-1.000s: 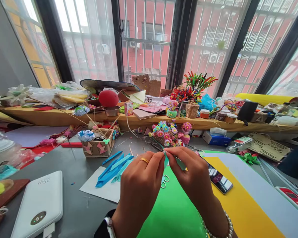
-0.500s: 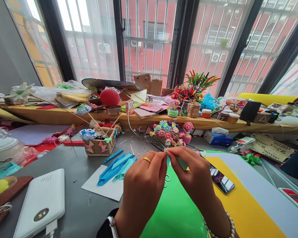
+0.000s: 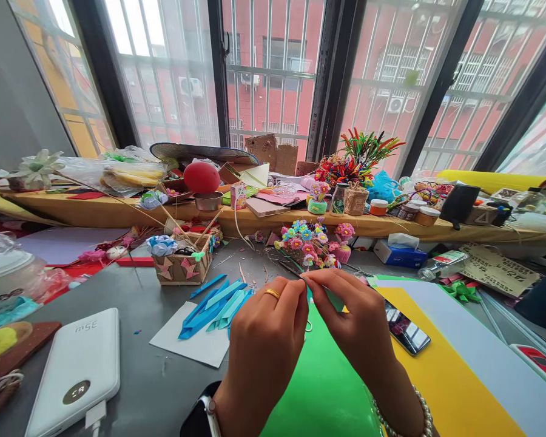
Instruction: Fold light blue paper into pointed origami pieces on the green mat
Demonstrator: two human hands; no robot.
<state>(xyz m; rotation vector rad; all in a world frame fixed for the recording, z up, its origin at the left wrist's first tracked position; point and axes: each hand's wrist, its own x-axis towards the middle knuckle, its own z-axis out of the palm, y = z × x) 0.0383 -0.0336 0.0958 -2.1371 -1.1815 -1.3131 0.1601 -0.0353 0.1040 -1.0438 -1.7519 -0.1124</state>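
Note:
My left hand (image 3: 267, 340) and my right hand (image 3: 352, 321) meet above a green sheet (image 3: 318, 382), thumbs and index fingers pinched together. Between them is a small piece of teal paper (image 3: 333, 298), mostly covered by the fingers. The exact fold at the fingertips is too small to make out. Behind my left hand, one handle loop of a pair of scissors (image 3: 309, 326) shows. Left of that hand, several folded blue and teal paper strips (image 3: 209, 311) lie on a white sheet (image 3: 186, 349).
A white power bank (image 3: 79, 370) with a cable lies at the left. A cardboard box (image 3: 182, 270) holding sticks and paper flowers stands behind the strips. Crocheted flowers (image 3: 307, 243) are straight ahead. A phone (image 3: 407, 328) lies on yellow paper (image 3: 446, 376) at the right.
My left hand has shifted slightly to the right, covering more of the scissors. Both hands keep their pinch on the teal paper.

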